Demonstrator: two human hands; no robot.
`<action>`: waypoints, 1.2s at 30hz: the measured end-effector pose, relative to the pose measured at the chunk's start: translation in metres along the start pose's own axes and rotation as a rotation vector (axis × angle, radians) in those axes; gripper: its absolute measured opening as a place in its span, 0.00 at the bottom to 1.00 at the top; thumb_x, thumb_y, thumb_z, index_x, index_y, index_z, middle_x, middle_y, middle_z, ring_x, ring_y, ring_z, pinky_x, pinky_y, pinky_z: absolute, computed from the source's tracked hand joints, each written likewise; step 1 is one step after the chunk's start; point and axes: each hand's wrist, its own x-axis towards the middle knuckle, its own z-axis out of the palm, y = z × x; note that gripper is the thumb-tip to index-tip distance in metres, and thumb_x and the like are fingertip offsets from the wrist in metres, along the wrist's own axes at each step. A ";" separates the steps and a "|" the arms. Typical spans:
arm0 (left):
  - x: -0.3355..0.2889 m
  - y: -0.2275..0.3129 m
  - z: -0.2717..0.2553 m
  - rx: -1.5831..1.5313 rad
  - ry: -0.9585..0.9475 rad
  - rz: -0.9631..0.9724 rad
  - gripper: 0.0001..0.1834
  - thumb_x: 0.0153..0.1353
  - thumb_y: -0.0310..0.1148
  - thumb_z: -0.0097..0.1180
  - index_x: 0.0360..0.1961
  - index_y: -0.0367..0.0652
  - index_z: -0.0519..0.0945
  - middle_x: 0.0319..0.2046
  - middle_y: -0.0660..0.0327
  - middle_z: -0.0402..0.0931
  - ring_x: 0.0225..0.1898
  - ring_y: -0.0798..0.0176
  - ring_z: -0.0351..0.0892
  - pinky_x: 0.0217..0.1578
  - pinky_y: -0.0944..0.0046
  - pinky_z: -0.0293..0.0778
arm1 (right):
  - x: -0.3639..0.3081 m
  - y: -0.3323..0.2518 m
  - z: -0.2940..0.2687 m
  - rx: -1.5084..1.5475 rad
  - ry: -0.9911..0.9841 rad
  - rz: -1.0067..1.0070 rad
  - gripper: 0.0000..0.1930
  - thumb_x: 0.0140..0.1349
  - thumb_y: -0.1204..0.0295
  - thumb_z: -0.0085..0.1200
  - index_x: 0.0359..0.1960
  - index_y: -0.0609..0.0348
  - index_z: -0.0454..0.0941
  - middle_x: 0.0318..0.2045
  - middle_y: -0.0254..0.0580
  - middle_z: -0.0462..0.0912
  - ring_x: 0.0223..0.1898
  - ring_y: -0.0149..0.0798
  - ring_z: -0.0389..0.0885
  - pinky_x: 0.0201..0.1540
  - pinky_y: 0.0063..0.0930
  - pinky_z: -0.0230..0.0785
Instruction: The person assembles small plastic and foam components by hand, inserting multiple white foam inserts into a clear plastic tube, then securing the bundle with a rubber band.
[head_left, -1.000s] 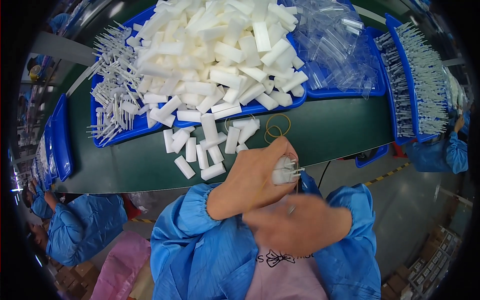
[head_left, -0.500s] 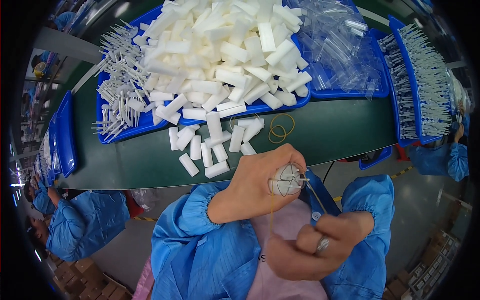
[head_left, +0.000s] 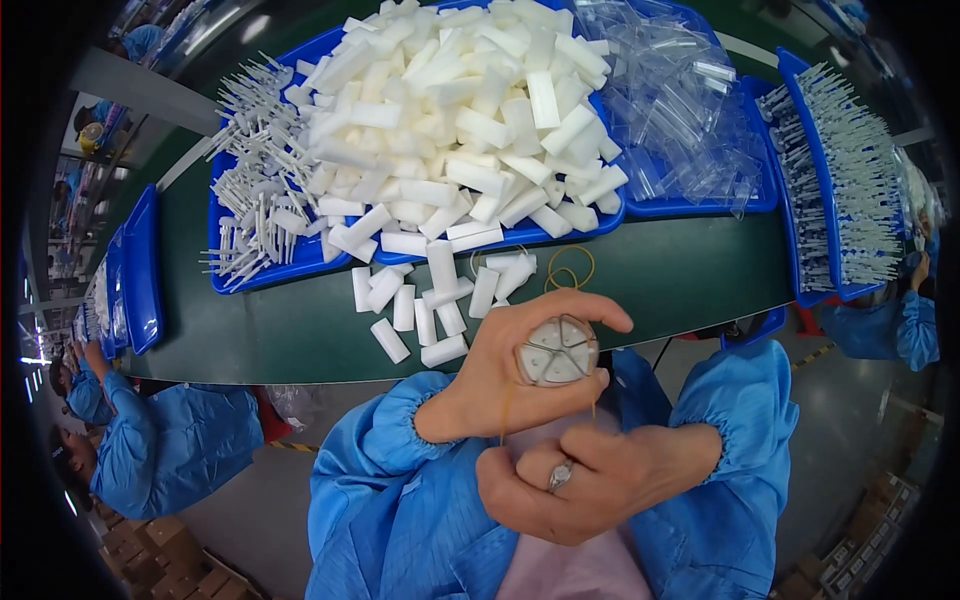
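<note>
My left hand is wrapped round a round bundle of clear wedge-shaped plastic pieces with white bits inside, its end face turned up. The index finger stretches past the bundle's far side and the thumb lies along the near side. Just below, my right hand, with a ring on one finger, is closed on a yellowish rubber band. Two strands of the band run taut from the bundle down to the right fingers. How the band passes round the bundle is partly hidden by my left hand.
Loose white foam blocks and rubber bands lie on the green table. Behind stand blue trays with heaped foam blocks, thin white sticks and clear plastic pieces. Blue racks of white-tipped sticks stand right.
My right hand has moved left, pulling the band toward me. The bundle's end face has turned upward, and white rods that stuck out of it no longer show. My left index finger has straightened.
</note>
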 end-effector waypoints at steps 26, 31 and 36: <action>-0.009 -0.023 -0.016 -0.076 0.330 0.146 0.45 0.64 0.64 0.20 0.59 0.30 0.65 0.16 0.60 0.73 0.16 0.64 0.70 0.19 0.68 0.66 | -0.081 0.016 0.053 2.406 0.673 1.031 0.37 0.58 0.85 0.46 0.69 0.47 0.48 0.65 0.53 0.55 0.38 0.40 0.80 0.26 0.20 0.77; -0.004 -0.028 -0.013 0.736 0.349 0.421 0.45 0.60 0.65 0.36 0.61 0.31 0.64 0.15 0.60 0.72 0.16 0.60 0.73 0.17 0.65 0.67 | -0.054 0.010 0.047 1.320 0.226 0.944 0.37 0.45 0.81 0.65 0.60 0.58 0.66 0.58 0.46 0.65 0.40 0.38 0.77 0.36 0.22 0.78; -0.010 -0.009 -0.008 0.432 -0.034 0.000 0.46 0.61 0.61 0.40 0.68 0.36 0.46 0.24 0.51 0.76 0.26 0.47 0.79 0.27 0.56 0.72 | -0.042 0.004 0.033 0.548 0.112 0.749 0.27 0.32 0.77 0.67 0.42 0.59 0.76 0.42 0.44 0.76 0.35 0.43 0.77 0.31 0.31 0.73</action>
